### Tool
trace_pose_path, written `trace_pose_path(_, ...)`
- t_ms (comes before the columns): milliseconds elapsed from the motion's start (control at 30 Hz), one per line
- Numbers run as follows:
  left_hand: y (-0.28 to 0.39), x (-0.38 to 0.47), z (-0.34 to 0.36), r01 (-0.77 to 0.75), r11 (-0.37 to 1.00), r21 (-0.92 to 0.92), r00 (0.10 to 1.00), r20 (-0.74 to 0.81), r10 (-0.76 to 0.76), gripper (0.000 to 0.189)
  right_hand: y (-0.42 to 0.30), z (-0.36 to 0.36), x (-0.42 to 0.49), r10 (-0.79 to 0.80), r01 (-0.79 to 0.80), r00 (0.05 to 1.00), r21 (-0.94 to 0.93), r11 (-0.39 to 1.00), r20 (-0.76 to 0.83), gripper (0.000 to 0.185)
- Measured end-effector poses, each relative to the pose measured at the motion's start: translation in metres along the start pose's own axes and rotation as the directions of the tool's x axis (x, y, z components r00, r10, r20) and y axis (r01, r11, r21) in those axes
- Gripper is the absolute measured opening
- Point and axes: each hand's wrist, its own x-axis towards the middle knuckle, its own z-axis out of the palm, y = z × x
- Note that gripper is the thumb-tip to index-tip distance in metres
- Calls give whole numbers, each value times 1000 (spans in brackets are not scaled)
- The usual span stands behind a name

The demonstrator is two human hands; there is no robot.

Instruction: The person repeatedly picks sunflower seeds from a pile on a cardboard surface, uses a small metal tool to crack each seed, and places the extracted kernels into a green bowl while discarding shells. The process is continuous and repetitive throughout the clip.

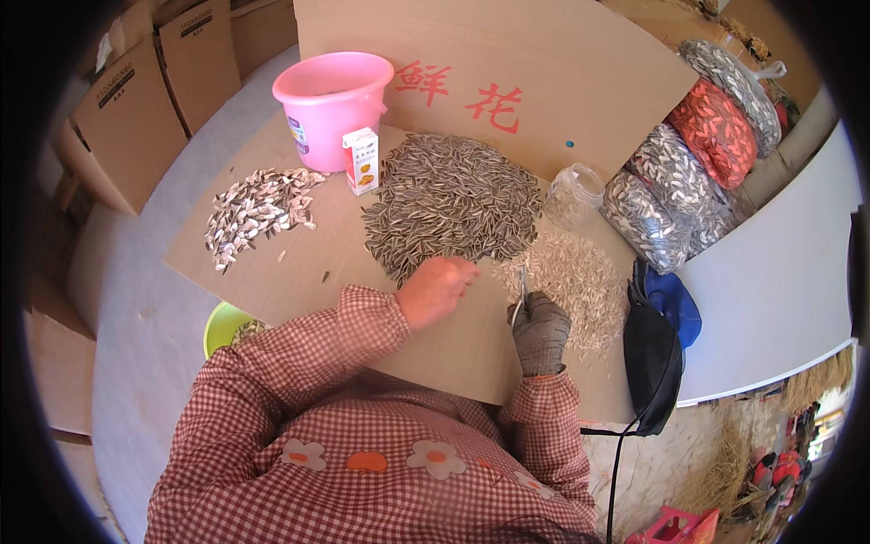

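Note:
Striped sunflower seeds (455,197) lie in a big heap on the tabletop. My bare left hand (438,289) is at the heap's lower edge, fingers bent together; whether a seed is between them cannot be told. My right hand (542,333), in a grey knitted glove, grips a slim metal tool (522,292), perhaps scissors or tweezers, its tip pointing up. Around and beyond that hand spreads a pile of pale, slender pieces (584,292), apparently shelled kernels or hulls. A clear plastic jar (574,196) holding similar pieces stands behind it. Farther left lies a smaller heap of white and dark seeds (258,211).
A pink bucket (333,109) and a small drink carton (361,162) stand behind the seeds, before an upright cardboard sheet (489,54). Filled seed bags (652,217) and a black-and-blue pouch (652,353) with a cable are at right. A green basin (221,330) sits below the left edge.

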Motion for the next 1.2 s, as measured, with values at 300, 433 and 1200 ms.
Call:
trace_pose_path(300, 27, -49, -30, 527, 23, -850, 781, 473, -409, 19, -63, -4, -14, 35, -278, 929, 633, 722, 368, 11)
trace_pose_path(433, 14, -83, -65, 463, 182, -867, 797, 318, -514, 16, -77, 3, -20, 14, -274, 926, 648, 711, 376, 11)
trace_pose_path(1200, -85, -117, -102, 311, 756, 575, 933, -35, -358, 9, -100, 20, -37, -221, 40, 915, 470, 882, 337, 17)
